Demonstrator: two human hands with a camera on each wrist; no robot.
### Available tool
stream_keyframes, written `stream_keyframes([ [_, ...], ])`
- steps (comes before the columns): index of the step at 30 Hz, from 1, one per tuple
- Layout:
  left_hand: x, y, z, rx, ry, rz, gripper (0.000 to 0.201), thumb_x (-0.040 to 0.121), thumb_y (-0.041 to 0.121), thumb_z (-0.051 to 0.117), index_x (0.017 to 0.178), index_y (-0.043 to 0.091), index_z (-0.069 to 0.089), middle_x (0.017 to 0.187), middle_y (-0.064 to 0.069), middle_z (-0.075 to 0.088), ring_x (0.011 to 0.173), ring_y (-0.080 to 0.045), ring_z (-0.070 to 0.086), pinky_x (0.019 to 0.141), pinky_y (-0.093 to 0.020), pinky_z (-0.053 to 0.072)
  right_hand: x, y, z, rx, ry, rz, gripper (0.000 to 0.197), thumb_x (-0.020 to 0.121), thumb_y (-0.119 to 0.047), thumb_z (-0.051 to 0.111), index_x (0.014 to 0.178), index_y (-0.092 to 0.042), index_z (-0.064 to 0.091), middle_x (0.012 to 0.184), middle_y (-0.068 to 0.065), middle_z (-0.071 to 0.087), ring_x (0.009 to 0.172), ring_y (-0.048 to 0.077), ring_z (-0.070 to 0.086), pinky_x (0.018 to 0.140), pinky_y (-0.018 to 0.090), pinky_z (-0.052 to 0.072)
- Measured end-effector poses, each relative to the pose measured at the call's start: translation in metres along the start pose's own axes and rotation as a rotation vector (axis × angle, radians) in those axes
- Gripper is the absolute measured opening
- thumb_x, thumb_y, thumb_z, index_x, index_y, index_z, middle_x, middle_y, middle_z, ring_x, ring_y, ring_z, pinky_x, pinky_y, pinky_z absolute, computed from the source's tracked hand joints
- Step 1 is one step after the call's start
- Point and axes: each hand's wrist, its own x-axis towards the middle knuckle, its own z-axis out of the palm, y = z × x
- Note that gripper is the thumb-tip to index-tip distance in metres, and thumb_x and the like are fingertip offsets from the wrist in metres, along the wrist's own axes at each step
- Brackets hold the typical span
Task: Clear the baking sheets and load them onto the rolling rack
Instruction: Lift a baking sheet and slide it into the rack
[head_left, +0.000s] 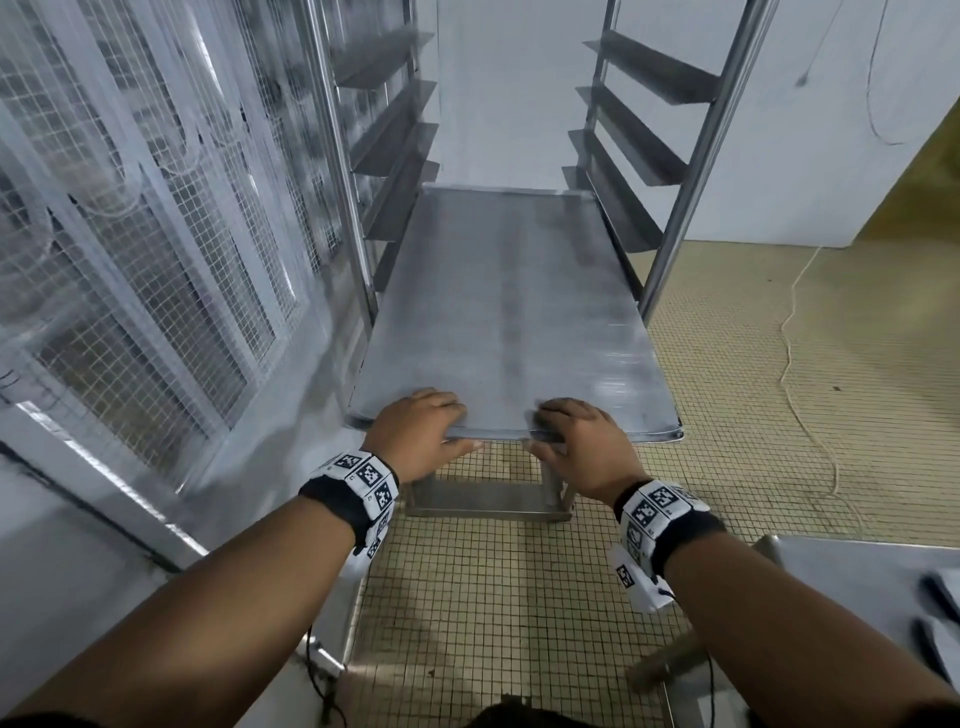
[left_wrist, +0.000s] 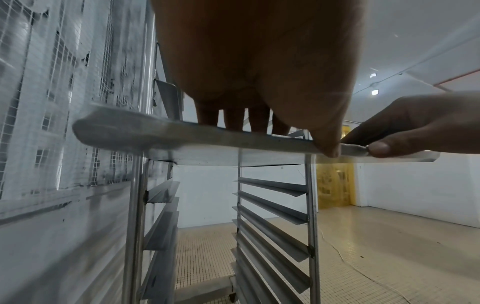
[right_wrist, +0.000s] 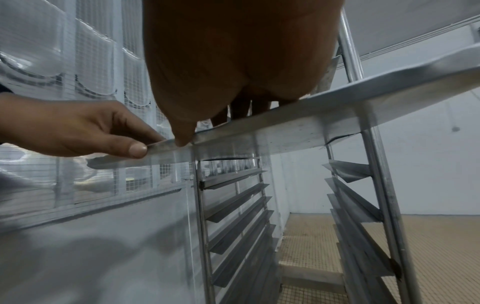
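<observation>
From the head view, both arms reach forward. The left hand (head_left: 415, 431) and right hand (head_left: 582, 441) grasp the near edge of the sheet (head_left: 509, 312), fingers on top, thumbs against the rim. Its long axis runs away from the hands, the far end between the posts of the rack (head_left: 691, 171).

The left wrist view shows the thumb (left_wrist: 330, 144) pressing the rim (the sheet (left_wrist: 182, 142) is about level).

The right wrist view shows free rails (right_wrist: 233, 207) below the sheet (right_wrist: 285, 125).
</observation>
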Motion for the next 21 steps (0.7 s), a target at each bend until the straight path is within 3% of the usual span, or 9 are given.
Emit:
stream_keyframes([
  [7,0.032,-0.022,-0.003,0.047,-0.001,-0.022,0.054,0.097,0.056,0.044,0.130,0.017,0.060,0.136,0.000,0.058,0.128,-0.021,0.049,0.107,-0.038,0.039,0.026,0.016,0.003,-0.048,0.059,0.107,0.049,0.094,-0.053,0.046,0.135,-0.030,0.061,0.145,-0.009,0.053,0.135,0.015,0.045,0.115,0.042,0.026],
  [12,0.053,-0.035,-0.008,0.046,-0.062,0.001,0.052,0.100,0.052,0.040,0.133,0.016,0.057,0.138,-0.002,0.056,0.130,-0.022,0.047,0.109,-0.039,0.037,0.045,0.019,0.005,-0.044,0.071,0.199,0.045,0.096,-0.054,0.047,0.135,-0.035,0.060,0.147,-0.012,0.050,0.138,0.016,0.040,0.120,0.052,0.017],
  [17,0.071,-0.041,-0.008,0.024,-0.081,0.004,0.051,0.100,0.051,0.042,0.134,0.016,0.056,0.140,-0.003,0.055,0.131,-0.022,0.046,0.110,-0.039,0.036,0.062,0.025,0.005,-0.023,0.072,0.224,0.045,0.096,-0.053,0.048,0.137,-0.036,0.057,0.149,-0.013,0.048,0.140,0.014,0.038,0.120,0.048,0.013],
  [21,0.087,-0.045,-0.009,0.006,-0.073,0.001,0.051,0.100,0.050,0.042,0.134,0.015,0.057,0.140,-0.003,0.055,0.131,-0.023,0.046,0.110,-0.037,0.034,0.076,0.034,0.003,-0.006,0.070,0.220,0.045,0.096,-0.053,0.050,0.136,-0.034,0.058,0.148,-0.012,0.049,0.140,0.014,0.038,0.119,0.046,0.018],
])
